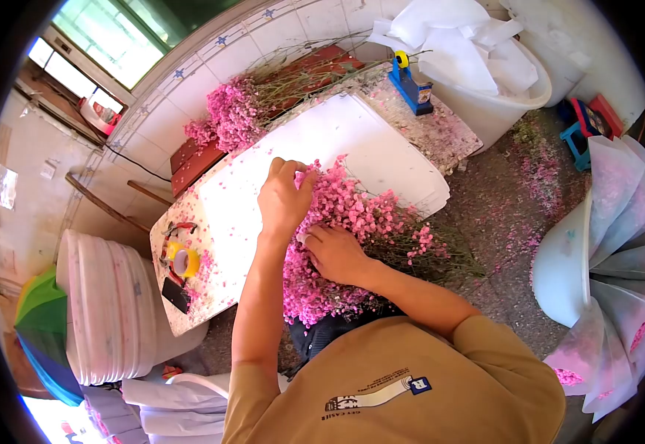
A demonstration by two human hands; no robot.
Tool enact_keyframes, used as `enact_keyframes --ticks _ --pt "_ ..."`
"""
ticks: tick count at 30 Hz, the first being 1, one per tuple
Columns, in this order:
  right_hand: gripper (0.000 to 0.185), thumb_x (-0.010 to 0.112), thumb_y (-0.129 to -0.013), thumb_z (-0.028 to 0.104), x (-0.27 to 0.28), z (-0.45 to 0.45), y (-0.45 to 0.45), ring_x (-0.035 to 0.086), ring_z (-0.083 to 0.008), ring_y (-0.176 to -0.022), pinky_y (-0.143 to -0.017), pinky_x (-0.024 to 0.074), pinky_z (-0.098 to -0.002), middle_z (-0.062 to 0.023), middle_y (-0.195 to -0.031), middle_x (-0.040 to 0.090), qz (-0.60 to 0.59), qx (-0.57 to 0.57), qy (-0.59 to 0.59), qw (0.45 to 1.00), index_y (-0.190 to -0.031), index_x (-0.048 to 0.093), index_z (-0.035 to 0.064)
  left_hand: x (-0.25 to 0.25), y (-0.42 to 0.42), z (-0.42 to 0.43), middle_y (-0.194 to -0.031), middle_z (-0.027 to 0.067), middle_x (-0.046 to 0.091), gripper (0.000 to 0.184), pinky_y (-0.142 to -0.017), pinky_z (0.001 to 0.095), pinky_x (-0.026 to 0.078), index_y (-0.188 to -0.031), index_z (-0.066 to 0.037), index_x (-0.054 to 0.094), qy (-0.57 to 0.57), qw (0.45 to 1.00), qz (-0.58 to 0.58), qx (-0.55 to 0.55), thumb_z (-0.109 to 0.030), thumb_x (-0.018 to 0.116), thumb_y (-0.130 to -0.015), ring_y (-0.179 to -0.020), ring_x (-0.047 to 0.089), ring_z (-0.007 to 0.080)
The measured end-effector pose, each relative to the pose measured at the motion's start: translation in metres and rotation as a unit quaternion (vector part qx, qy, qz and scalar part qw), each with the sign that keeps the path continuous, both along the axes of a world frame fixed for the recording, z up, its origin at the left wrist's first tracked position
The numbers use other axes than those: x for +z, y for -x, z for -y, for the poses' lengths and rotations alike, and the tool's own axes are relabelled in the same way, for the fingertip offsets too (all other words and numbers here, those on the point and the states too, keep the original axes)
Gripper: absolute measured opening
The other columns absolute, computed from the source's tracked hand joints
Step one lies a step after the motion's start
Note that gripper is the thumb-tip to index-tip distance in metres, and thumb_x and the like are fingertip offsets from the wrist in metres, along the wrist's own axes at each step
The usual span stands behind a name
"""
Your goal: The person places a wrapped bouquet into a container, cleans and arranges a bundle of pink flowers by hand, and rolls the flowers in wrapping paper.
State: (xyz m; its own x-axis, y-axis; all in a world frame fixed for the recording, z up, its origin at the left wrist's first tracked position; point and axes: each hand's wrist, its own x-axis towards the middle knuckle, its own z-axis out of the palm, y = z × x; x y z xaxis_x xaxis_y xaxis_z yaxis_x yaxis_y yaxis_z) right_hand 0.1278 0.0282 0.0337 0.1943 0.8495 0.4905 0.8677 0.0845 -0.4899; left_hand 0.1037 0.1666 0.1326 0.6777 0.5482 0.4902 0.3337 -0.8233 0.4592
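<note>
A large bunch of pink baby's breath [367, 211] lies across my lap and the near edge of the table, its thin green stems [448, 255] pointing right. My left hand [285, 198] is at the far left edge of the blossoms, fingers bent and closed on some of the flower heads. Lower down, my right hand [332, 254] is sunk among the blossoms with its fingers curled round part of the bunch; the fingertips are partly hidden. Beneath and beyond the hands is a stack of white paper sheets [344, 133], sprinkled with pink petals.
More pink flowers [237, 111] lie at the back. A blue tape dispenser [413, 89] stands back right beside a white tub [485, 111] of wrapping. Yellow tape [186, 262], red-handled pliers [170, 244] and a black phone [176, 294] lie left. Wrapped bouquets [618, 214] fill a bucket right.
</note>
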Motion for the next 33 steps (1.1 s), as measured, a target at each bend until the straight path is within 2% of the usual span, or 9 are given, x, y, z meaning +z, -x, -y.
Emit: enact_keyframes --ticks 14,17,19,21,23,25,28,31,33 --pt "0.042 0.071 -0.09 0.008 0.065 0.029 -0.033 0.069 -0.0248 -0.087 -0.082 0.059 -0.0367 -0.0169 -0.117 0.066 -0.124 0.061 -0.051 0.989 -0.13 0.06 0.0047 -0.012 0.12 -0.047 -0.084 -0.0008 0.065 0.013 -0.07 0.0239 0.045 -0.104 -0.002 0.072 0.206 0.968 0.121 0.07 -0.009 0.063 -0.098 -0.076 0.053 0.006" --pt "0.043 0.075 -0.092 0.014 0.062 0.045 -0.092 0.072 -0.0192 -0.094 -0.085 0.0591 -0.0316 -0.0188 -0.126 0.067 -0.172 0.099 -0.156 0.968 -0.131 0.061 0.0029 -0.033 0.196 -0.045 -0.088 0.0084 0.069 0.014 -0.074 0.0338 0.05 -0.101 -0.003 0.071 -0.056 0.993 0.018 0.098 -0.001 0.063 -0.09 -0.077 0.063 0.0227" --pt "0.043 0.075 -0.093 0.014 0.062 0.063 -0.137 0.07 -0.0167 -0.098 -0.087 0.0577 -0.0325 -0.0162 -0.125 0.068 -0.317 -0.04 -0.046 0.946 -0.132 0.062 0.0017 -0.032 0.241 -0.011 -0.094 0.0131 0.07 0.015 -0.079 0.0371 0.052 -0.1 -0.004 0.07 -0.27 0.94 -0.145 0.152 -0.002 0.064 -0.087 -0.086 0.067 0.0297" --pt "0.053 0.078 -0.092 0.017 0.034 0.062 -0.185 0.067 -0.0136 -0.095 -0.086 0.0563 -0.0304 -0.0127 -0.124 0.069 -0.405 -0.062 -0.032 0.912 -0.138 0.058 0.0005 -0.05 0.289 0.012 -0.103 0.0129 0.072 0.017 -0.086 0.0346 0.053 -0.105 -0.006 0.072 0.2 0.934 -0.269 0.121 -0.013 0.071 -0.09 -0.094 0.067 0.0194" --pt "0.059 0.079 -0.091 0.018 0.003 0.064 -0.208 0.067 -0.0139 -0.096 -0.086 0.0562 -0.0299 -0.0132 -0.124 0.068 -0.424 -0.045 0.053 0.903 -0.141 0.055 -0.0011 -0.051 0.294 0.053 -0.113 0.0137 0.072 0.03 -0.093 0.0363 0.052 -0.118 -0.007 0.072 0.453 0.839 -0.302 0.018 -0.024 0.073 -0.093 -0.104 0.067 0.021" --pt "0.066 0.081 -0.09 0.019 -0.007 0.056 -0.209 0.067 -0.0142 -0.096 -0.086 0.0562 -0.0293 -0.0138 -0.124 0.068 -0.436 -0.021 0.141 0.889 -0.145 0.051 -0.0026 -0.077 0.287 0.079 -0.116 0.0138 0.071 0.049 -0.094 0.038 0.052 -0.133 -0.006 0.065 0.447 0.832 -0.315 -0.093 -0.034 0.075 -0.094 -0.109 0.066 0.023" --pt "0.096 0.09 -0.078 0.024 -0.011 0.042 -0.174 0.056 -0.0257 -0.131 -0.111 0.0451 -0.037 -0.0181 -0.144 0.056 -0.502 0.121 0.204 0.832 -0.154 0.038 -0.0035 -0.094 0.249 0.098 -0.119 0.0175 0.069 0.067 -0.097 0.0394 0.051 -0.143 0.0 0.054 0.465 0.85 -0.244 -0.043 -0.039 0.076 -0.093 -0.112 0.065 0.0243" --pt "0.11 0.094 -0.069 0.023 0.001 0.04 -0.156 0.043 -0.0271 -0.143 -0.118 0.0357 -0.0399 -0.0175 -0.157 0.045 -0.345 0.183 0.222 0.893 -0.158 0.033 -0.001 -0.089 0.214 0.097 -0.127 0.0207 0.065 0.08 -0.103 0.0404 0.048 -0.15 0.001 0.041 0.525 0.824 -0.213 -0.023 -0.037 0.079 -0.09 -0.12 0.062 0.0282" --pt "0.119 0.097 -0.06 0.025 0.037 0.059 -0.148 0.045 -0.0268 -0.141 -0.12 0.0322 -0.0403 -0.0136 -0.152 0.05 -0.337 0.152 0.253 0.894 -0.157 0.033 -0.0027 -0.093 0.201 0.096 -0.143 0.0202 0.054 0.093 -0.113 0.0404 0.041 -0.157 0.0 0.03 0.609 0.782 0.044 -0.127 -0.03 0.084 -0.087 -0.134 0.052 0.0267"
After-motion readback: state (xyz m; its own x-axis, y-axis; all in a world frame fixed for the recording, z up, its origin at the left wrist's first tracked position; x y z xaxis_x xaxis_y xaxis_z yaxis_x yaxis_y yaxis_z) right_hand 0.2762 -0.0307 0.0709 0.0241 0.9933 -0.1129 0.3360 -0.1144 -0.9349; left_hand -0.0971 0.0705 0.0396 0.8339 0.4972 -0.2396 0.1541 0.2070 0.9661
